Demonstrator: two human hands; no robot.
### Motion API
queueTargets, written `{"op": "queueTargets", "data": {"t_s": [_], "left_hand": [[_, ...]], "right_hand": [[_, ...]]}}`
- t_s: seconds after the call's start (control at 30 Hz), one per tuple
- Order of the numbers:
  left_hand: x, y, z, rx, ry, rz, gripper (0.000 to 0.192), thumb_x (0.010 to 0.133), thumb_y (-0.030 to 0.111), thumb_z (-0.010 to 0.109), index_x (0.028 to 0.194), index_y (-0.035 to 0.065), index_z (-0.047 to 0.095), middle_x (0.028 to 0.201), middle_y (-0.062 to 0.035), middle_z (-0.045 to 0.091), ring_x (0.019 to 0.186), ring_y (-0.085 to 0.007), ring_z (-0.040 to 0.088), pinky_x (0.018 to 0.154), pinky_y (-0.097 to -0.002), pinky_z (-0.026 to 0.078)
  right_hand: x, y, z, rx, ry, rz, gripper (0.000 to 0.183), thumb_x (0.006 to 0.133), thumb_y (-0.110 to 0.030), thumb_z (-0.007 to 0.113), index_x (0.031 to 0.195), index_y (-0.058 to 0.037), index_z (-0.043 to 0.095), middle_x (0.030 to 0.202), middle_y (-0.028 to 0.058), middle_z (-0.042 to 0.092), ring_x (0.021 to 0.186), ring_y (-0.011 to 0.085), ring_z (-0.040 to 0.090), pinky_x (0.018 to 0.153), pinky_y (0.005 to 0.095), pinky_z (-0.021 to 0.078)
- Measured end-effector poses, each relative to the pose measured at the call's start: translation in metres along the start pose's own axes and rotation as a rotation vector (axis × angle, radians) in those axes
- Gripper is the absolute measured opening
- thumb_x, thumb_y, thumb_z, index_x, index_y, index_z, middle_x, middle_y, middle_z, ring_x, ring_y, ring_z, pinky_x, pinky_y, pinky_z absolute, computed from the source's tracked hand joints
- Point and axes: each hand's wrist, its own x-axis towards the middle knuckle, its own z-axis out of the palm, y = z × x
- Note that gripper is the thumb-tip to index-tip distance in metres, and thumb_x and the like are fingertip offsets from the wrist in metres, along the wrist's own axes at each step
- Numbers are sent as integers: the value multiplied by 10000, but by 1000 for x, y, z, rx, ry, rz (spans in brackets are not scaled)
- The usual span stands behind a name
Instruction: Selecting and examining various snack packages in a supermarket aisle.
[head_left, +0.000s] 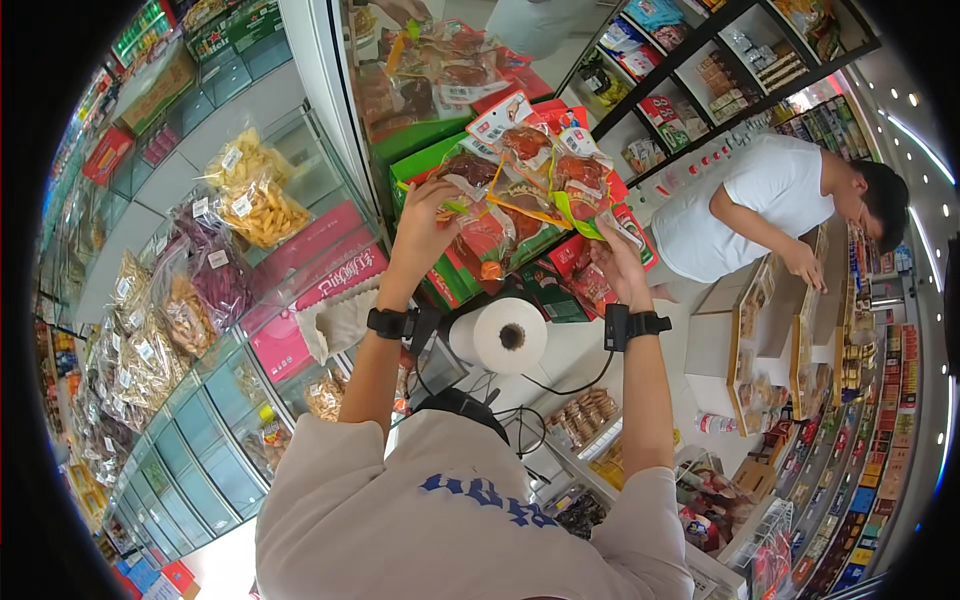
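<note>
My left hand (431, 214) is at the left side of a pile of clear vacuum packs of meat (517, 187), with its fingers curled at the green-and-yellow edge of a pack. At the pile's right side, my right hand (616, 255) touches the yellow-green corner of another pack (581, 184). The packs lie over a green and red carton (450, 281). Whether either hand grips a pack firmly is hard to tell. A white roll of plastic film or bags (510, 336) stands between my forearms.
A glass counter (195, 427) with bagged dried snacks (259, 187) and a pink box (330, 262) runs along the left. On the right a person in a white shirt (757, 202) leans over display bins (757, 337). Shelves of packaged goods (720, 67) stand behind.
</note>
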Motion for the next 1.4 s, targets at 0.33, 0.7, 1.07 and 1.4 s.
{"op": "queueTargets", "data": {"t_s": [0.33, 0.7, 1.07, 1.4], "left_hand": [[19, 53, -29, 248, 277, 112, 235, 765, -9, 674, 987, 54, 720, 1060, -111, 703, 1073, -307, 635, 983, -426, 460], [-2, 149, -91, 9, 987, 414, 205, 825, 13, 791, 964, -92, 683, 945, -165, 727, 759, -193, 702, 697, -333, 607], [-81, 371, 44, -883, 545, 374, 228, 814, 39, 805, 836, -117, 640, 830, -186, 715, 674, -194, 683, 645, -299, 604], [-176, 473, 81, -1029, -444, 436, 202, 909, 1, 687, 1064, -121, 644, 998, -187, 699, 777, -207, 679, 735, -304, 615]], "right_hand": [[-69, -30, -5, 436, -127, -320, 320, 1007, -113, 560, 1313, -21, 534, 1290, 157, 592, 1183, 272, 600, 1029, 441, 497], [-386, -3, -81, -9, 501, -644, 232, 1021, -142, 555, 1207, -13, 606, 1192, 59, 658, 1039, 128, 642, 938, 286, 497], [-676, 69, -4, -315, 1739, -981, 215, 989, -131, 584, 1145, 9, 634, 1218, 151, 655, 1086, 187, 598, 941, 305, 445], [-869, 98, 40, -410, 2601, -500, 297, 1025, -193, 542, 1192, 46, 597, 1085, 106, 654, 1052, 186, 644, 929, 307, 512]]}}
